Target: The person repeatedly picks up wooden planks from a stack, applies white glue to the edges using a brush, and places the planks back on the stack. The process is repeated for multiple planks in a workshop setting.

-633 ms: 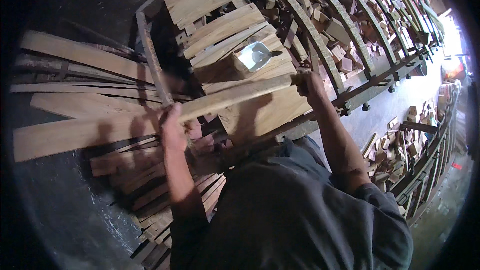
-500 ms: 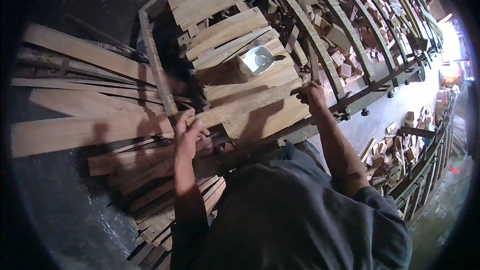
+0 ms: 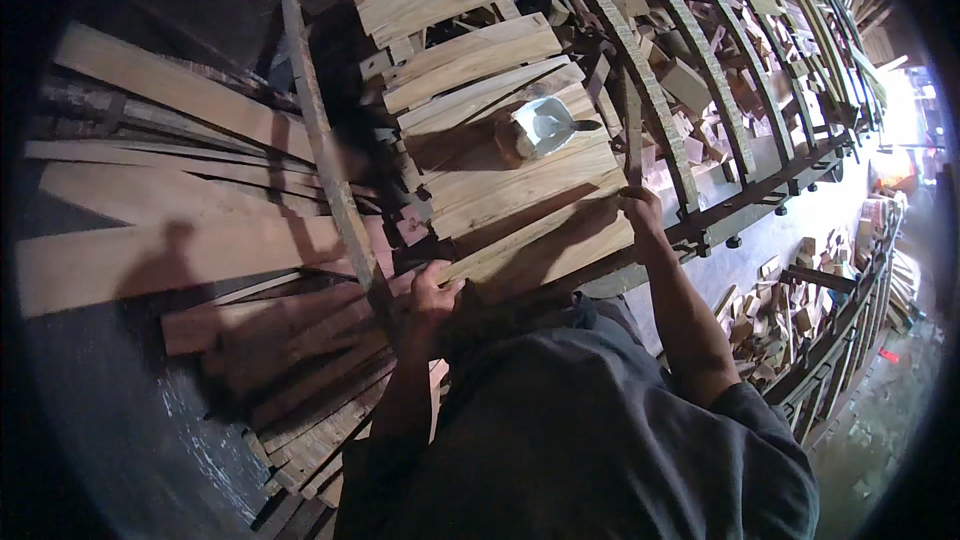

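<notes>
A narrow wooden board (image 3: 535, 235) spans between my two hands, slanting up to the right over the nearest of the flat boards. My left hand (image 3: 433, 300) is closed on its left end, thumb on top. At its right end my right hand (image 3: 643, 210) pinches the wood; some of those fingers are hidden. Just beyond stands a white cut-open container (image 3: 545, 126) with a dark handle, probably a brush's, sticking out to the right. Farther away lie more flat boards (image 3: 475, 60) side by side.
Metal bars (image 3: 685, 60) of a rack cross over piled wood offcuts (image 3: 690, 85) at the right. Long planks (image 3: 170, 255) lie on the left beyond a frame bar (image 3: 325, 140). Stacked slats (image 3: 310, 415) sit low on the left; another offcut pile (image 3: 770, 325) is at lower right.
Both hands have come nearer to me with the narrow board, the left one also moving right. The board now sits lower, close to the nearest flat board.
</notes>
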A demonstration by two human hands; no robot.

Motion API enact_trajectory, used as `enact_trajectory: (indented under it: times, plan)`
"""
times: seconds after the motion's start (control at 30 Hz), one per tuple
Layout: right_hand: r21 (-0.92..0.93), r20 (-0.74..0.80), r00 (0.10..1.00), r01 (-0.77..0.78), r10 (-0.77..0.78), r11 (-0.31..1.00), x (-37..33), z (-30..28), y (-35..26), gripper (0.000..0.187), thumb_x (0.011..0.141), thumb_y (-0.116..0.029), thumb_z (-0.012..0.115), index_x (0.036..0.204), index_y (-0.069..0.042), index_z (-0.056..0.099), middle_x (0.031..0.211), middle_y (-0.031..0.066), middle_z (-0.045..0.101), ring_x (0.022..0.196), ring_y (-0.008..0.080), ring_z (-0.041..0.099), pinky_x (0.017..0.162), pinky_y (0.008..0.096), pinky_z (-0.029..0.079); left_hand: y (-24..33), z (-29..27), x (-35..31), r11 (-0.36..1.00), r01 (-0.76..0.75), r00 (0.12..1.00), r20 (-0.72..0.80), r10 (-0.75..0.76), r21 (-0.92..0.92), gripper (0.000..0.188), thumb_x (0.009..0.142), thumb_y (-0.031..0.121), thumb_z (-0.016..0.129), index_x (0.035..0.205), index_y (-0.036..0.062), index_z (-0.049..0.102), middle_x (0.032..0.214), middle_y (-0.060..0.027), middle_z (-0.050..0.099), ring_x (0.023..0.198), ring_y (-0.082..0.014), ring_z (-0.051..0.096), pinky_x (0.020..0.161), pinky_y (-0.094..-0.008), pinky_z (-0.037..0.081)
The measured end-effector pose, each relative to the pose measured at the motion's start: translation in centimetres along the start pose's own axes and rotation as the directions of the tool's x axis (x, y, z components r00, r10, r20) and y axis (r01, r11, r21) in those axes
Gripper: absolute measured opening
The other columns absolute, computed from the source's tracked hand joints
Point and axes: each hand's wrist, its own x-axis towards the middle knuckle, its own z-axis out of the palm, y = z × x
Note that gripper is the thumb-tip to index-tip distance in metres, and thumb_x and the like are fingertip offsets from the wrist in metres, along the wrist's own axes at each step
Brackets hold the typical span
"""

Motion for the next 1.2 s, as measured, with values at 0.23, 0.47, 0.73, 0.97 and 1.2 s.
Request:
enact_trajectory:
  times: [0.23, 0.47, 0.73, 0.97, 1.2]
  plan:
    - [-0.242, 0.012, 0.929, 0.362, -0.371, 0.9, 2.8, 3.0, -5.2, 0.057, 0.075, -0.004, 0.067, 0.13, -0.001, 0.054, 0.118, 0.017, 0.062, 0.111, 0.0262, 0.059, 0.094, 0.0346, 0.047, -1.7, -0.4, 1.5, 0.997, 0.018, 0.998, 0.062, -0.014, -0.073, 0.032, 0.08, 0.011, 0.075, 0.107, -0.0012, 0.063, 0.091, -0.0105, 0.07, 0.081, -0.0184, 0.066, 0.073, -0.0334, 0.052]
    - [-0.595, 0.051, 0.896, 0.382, -0.441, 0.707, 4.7, 6.5, -9.9, 0.029, 0.075, -0.005, 0.07, 0.103, -0.006, 0.062, 0.083, 0.013, 0.067, 0.079, 0.0297, 0.066, 0.072, 0.0363, 0.052, -0.4, -0.2, 2.0, 0.991, 0.008, 0.999, 0.035, -0.013, 0.136, 0.031, 0.081, 0.013, 0.072, 0.108, 0.0004, 0.064, 0.097, -0.0163, 0.07, 0.091, -0.0259, 0.067, 0.081, -0.0372, 0.051]
    - [-0.772, 0.054, 0.892, 0.322, -0.448, 0.548, 3.8, 7.6, -10.0, 0.041, 0.071, -0.004, 0.069, 0.108, -0.009, 0.052, 0.111, 0.0183, 0.055, 0.101, 0.0416, 0.057, 0.082, 0.0487, 0.049, -1.1, 0.7, 1.5, 0.962, -0.138, 0.988, -0.036, 0.151, 0.235, 0.028, 0.08, 0.01, 0.069, 0.107, 0.0083, 0.064, 0.093, -0.0192, 0.067, 0.09, -0.0399, 0.065, 0.078, -0.0472, 0.05]
    - [-0.642, 0.123, 0.906, 0.384, -0.405, 0.664, 4.6, 7.4, -9.4, 0.039, 0.073, -0.006, 0.07, 0.108, -0.01, 0.056, 0.109, 0.017, 0.058, 0.101, 0.0396, 0.059, 0.081, 0.0477, 0.049, 0.4, -0.8, 1.6, 0.991, 0.036, 0.983, 0.174, -0.058, 0.126, 0.037, 0.081, 0.013, 0.071, 0.115, 0.0031, 0.063, 0.1, -0.0165, 0.069, 0.096, -0.0309, 0.067, 0.086, -0.0378, 0.052]
    - [-0.527, 0.214, 0.904, 0.426, -0.37, 0.736, 4.3, 7.5, -10.5, 0.027, 0.083, -0.013, 0.073, 0.105, -0.005, 0.06, 0.074, 0.0104, 0.062, 0.068, 0.024, 0.062, 0.062, 0.0364, 0.05, 5.0, -6.1, 7.6, 0.991, 0.122, 0.992, -0.023, -0.123, -0.056, 0.027, 0.088, 0.014, 0.07, 0.11, 0.0013, 0.064, 0.098, -0.0038, 0.065, 0.094, -0.014, 0.062, 0.087, -0.0304, 0.05]
